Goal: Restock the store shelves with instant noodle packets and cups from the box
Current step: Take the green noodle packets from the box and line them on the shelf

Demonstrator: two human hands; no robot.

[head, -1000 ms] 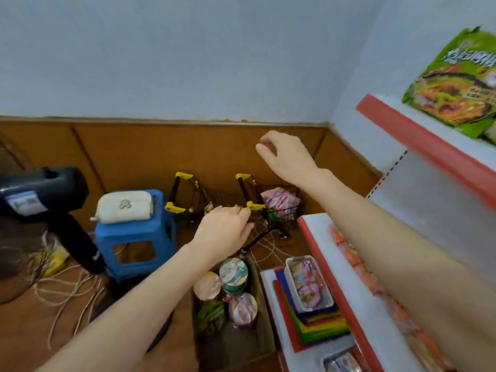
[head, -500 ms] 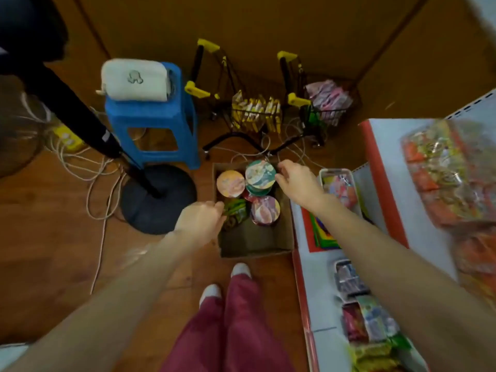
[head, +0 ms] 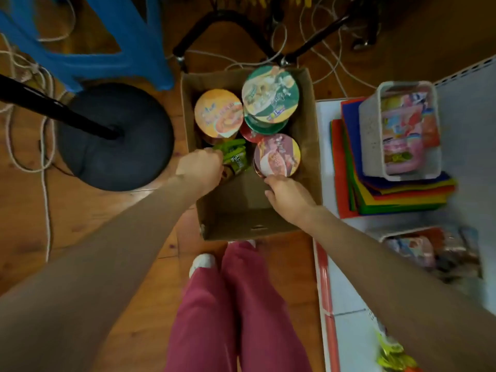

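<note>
Brown cardboard box point(head: 249, 216) sits on the wood floor, just left of the low white shelf point(head: 346, 291), and it is far from empty. At the far end I can see an orange-lid cup point(head: 218, 112) and a green-lid cup point(head: 269, 93) sitting on top of another cup. A pink-lid cup point(head: 276, 154) is a bit nearer. The near half of the box is bare. The left hand point(head: 200, 167) is down in the box, and its fingers are curled tight round the green noodle packets point(head: 234, 157) by the left wall. The right hand point(head: 288, 196) touches the near edge of the pink-lid cup, but its fingers are tucked under, so I cannot tell if it has a hold. Nothing is lifted out yet. I think the job is partway done, with several cups and some packets left to put on the shelf.
</note>
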